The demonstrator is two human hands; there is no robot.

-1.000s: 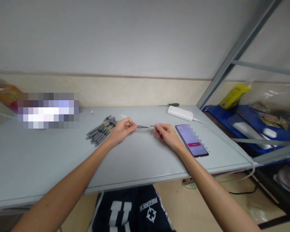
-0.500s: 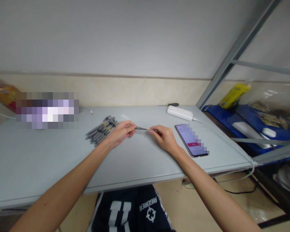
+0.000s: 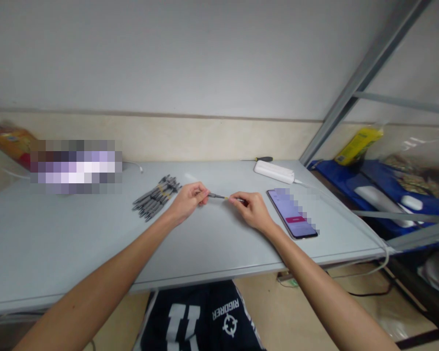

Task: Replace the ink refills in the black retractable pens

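Over the middle of a grey table [image 3: 58, 243], both my hands pinch one thin grey pen [image 3: 218, 196] with a yellowish spot on it. My left hand [image 3: 187, 201] is closed on its left end. My right hand [image 3: 249, 208] is closed on its right end, and the pen runs level between them just above the tabletop. A bundle of several similar grey pens [image 3: 156, 197] lies on the table just left of my left hand.
A phone [image 3: 291, 213] with a lit screen lies right of my right hand. Behind it are a white power strip [image 3: 274, 171] and a small screwdriver [image 3: 258, 159]. A blurred-out object [image 3: 76, 165] sits at the back left. Metal shelving [image 3: 354, 78] with blue bins [image 3: 388, 190] stands to the right.
My hands have drawn closer together along the pen, so less of it shows between them. The view has shifted slightly.
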